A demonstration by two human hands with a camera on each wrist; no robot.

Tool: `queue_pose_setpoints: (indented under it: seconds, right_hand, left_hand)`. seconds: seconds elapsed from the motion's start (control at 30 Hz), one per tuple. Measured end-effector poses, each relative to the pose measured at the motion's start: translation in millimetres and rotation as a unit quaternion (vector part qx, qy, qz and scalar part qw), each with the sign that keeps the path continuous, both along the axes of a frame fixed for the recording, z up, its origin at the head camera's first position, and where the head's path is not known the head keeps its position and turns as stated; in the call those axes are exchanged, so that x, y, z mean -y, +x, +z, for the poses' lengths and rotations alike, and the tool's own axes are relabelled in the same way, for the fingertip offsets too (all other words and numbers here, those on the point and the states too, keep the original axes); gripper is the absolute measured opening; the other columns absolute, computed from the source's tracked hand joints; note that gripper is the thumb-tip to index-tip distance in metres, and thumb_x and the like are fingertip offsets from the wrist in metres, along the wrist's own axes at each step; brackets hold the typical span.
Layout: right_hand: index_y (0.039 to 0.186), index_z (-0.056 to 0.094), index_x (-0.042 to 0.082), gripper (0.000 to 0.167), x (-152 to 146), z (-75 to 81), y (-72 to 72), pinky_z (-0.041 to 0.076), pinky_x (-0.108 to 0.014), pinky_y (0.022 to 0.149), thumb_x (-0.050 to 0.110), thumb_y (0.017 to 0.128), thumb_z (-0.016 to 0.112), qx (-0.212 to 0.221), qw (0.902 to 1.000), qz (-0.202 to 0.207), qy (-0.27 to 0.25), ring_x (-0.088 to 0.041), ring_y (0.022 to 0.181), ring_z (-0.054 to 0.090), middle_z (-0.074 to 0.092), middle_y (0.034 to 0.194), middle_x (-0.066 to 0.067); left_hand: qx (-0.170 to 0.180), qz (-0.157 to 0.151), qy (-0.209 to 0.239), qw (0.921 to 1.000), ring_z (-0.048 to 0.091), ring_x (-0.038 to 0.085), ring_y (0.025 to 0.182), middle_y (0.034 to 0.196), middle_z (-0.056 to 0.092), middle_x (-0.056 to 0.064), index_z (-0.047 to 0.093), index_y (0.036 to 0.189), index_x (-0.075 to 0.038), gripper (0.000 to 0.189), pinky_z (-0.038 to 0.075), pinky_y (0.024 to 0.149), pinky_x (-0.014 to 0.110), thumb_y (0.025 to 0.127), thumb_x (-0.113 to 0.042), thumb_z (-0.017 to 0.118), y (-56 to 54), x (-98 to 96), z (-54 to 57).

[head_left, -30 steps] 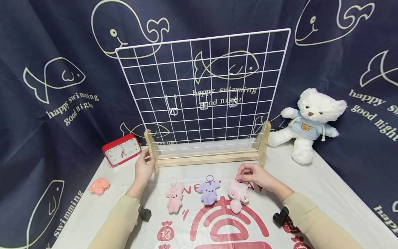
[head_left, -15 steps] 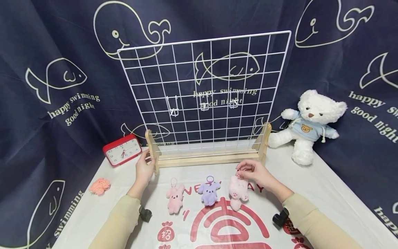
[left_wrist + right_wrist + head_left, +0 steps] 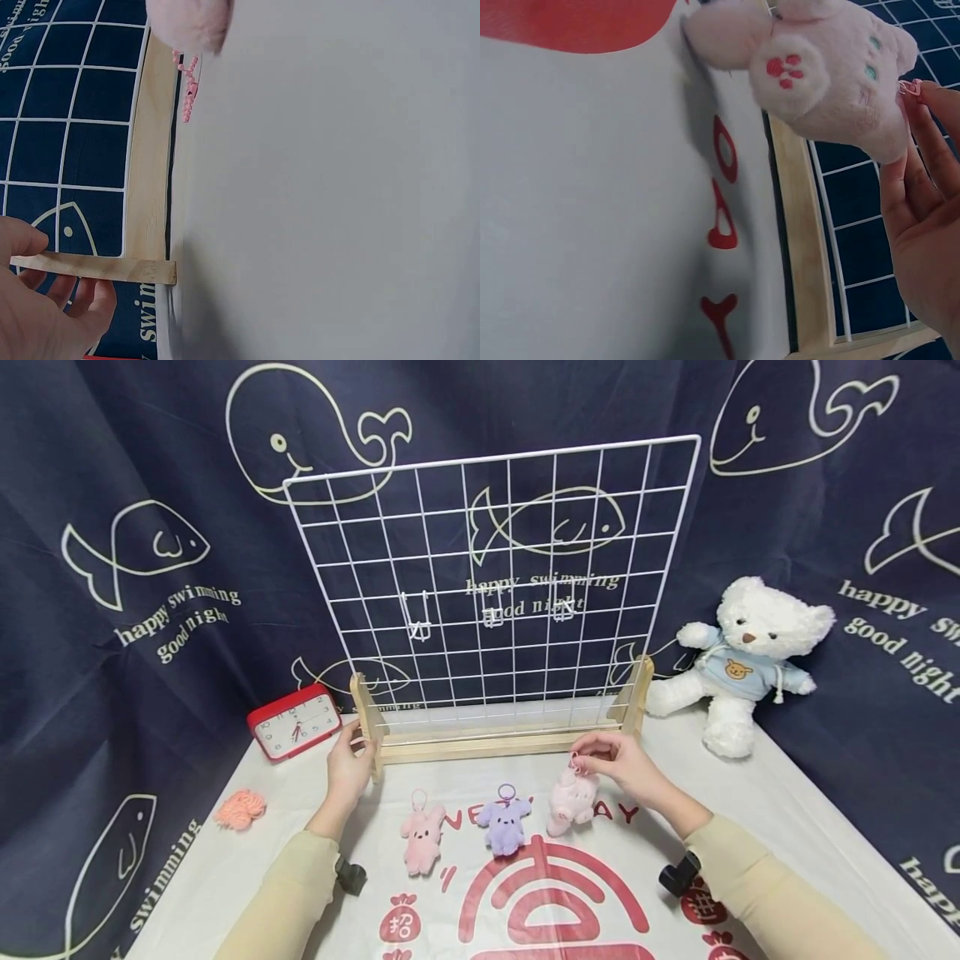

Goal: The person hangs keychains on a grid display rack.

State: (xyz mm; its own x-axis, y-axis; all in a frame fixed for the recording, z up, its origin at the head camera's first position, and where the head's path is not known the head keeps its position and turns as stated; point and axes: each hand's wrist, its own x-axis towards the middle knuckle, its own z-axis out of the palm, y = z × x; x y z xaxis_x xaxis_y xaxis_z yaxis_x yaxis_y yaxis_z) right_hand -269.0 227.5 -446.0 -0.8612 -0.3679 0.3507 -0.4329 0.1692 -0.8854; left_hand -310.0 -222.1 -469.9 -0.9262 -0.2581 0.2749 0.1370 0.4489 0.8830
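My right hand (image 3: 615, 768) pinches the small pink clasp at the top of a pale pink plush keychain (image 3: 573, 797). The plush hangs from the fingertips, and the right wrist view shows its paw pad (image 3: 787, 71) with red prints. My left hand (image 3: 350, 768) grips the left wooden upright (image 3: 97, 265) of the white wire grid rack (image 3: 463, 463), thumb on one face and fingers on the other. On the table before the rack lie a pink plush keychain (image 3: 422, 842) and a purple plush keychain (image 3: 505, 827), each with a ring at its top.
Three white hooks, a left one (image 3: 420, 628), a middle one (image 3: 492, 617) and a right one (image 3: 563, 610), hang on the grid. A red clock (image 3: 295, 722) and coral yarn (image 3: 240, 809) sit left; a white teddy bear (image 3: 738, 668) sits right. A dark printed curtain (image 3: 150, 427) hangs behind.
My right hand has raised the pale pink plush off the table and moved it slightly toward the rack; the plush has turned. The left hand keeps its grip on the upright.
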Motion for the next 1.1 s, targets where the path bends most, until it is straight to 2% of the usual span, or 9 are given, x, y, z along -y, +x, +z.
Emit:
queue_pose_setpoints:
  seconds: [0.23, 0.47, 0.6, 0.8, 1.1]
  right_hand:
    - [0.109, 0.066, -0.014, 0.019, -1.4, 10.8, -4.5, 0.061, -0.022, 0.074, -0.007, 0.092, 0.069, -0.014, 0.9998, -0.007, -0.010, -0.009, 0.083, 0.070, 0.072, 0.097, -0.022]
    - [0.109, 0.063, -0.018, 0.021, -3.6, 27.8, -8.4, 0.062, -0.023, 0.072, -0.009, 0.092, 0.068, -0.027, 0.9992, -0.007, -0.028, -0.009, 0.082, 0.070, 0.072, 0.097, -0.022]
    - [0.109, 0.062, -0.020, 0.022, -3.8, 39.9, -11.8, 0.061, -0.022, 0.070, -0.010, 0.091, 0.068, -0.040, 0.9986, -0.013, -0.033, -0.008, 0.081, 0.070, 0.072, 0.097, -0.021]
    - [0.108, 0.064, -0.017, 0.018, -1.8, 61.2, -17.4, 0.061, -0.021, 0.071, -0.013, 0.091, 0.067, -0.061, 0.9968, -0.023, -0.047, -0.007, 0.079, 0.070, 0.074, 0.093, -0.007]
    - [0.103, 0.066, -0.012, 0.013, 0.7, 90.5, -21.1, 0.057, -0.016, 0.064, -0.012, 0.090, 0.069, -0.106, 0.9925, -0.051, -0.031, -0.008, 0.074, 0.069, 0.075, 0.092, -0.013]
  left_hand:
    - [0.003, 0.002, 0.002, 1.0000, 0.059, 0.045, 0.120, 0.133, 0.059, 0.028, 0.050, 0.144, 0.001, 0.049, 0.050, 0.104, 0.054, 0.095, -0.001, 0.060, 0.4, -0.7, 0.6]
    - [0.003, 0.001, 0.002, 1.0000, 0.059, 0.045, 0.120, 0.134, 0.059, 0.029, 0.051, 0.144, 0.001, 0.049, 0.050, 0.105, 0.054, 0.095, -0.001, 0.060, 0.2, -0.7, 1.0]
    - [0.006, 0.001, 0.001, 1.0000, 0.059, 0.045, 0.120, 0.134, 0.059, 0.029, 0.050, 0.144, 0.001, 0.050, 0.050, 0.104, 0.054, 0.095, -0.001, 0.060, 0.0, -0.2, 1.0]
    - [0.000, 0.002, 0.003, 1.0000, 0.059, 0.045, 0.119, 0.133, 0.059, 0.029, 0.051, 0.144, 0.002, 0.050, 0.051, 0.103, 0.054, 0.094, -0.002, 0.060, -0.6, -0.1, 4.0]
    - [0.012, 0.003, -0.003, 0.9999, 0.058, 0.045, 0.121, 0.135, 0.058, 0.029, 0.049, 0.145, 0.001, 0.050, 0.049, 0.105, 0.054, 0.096, -0.002, 0.058, 1.4, -1.1, 2.9]
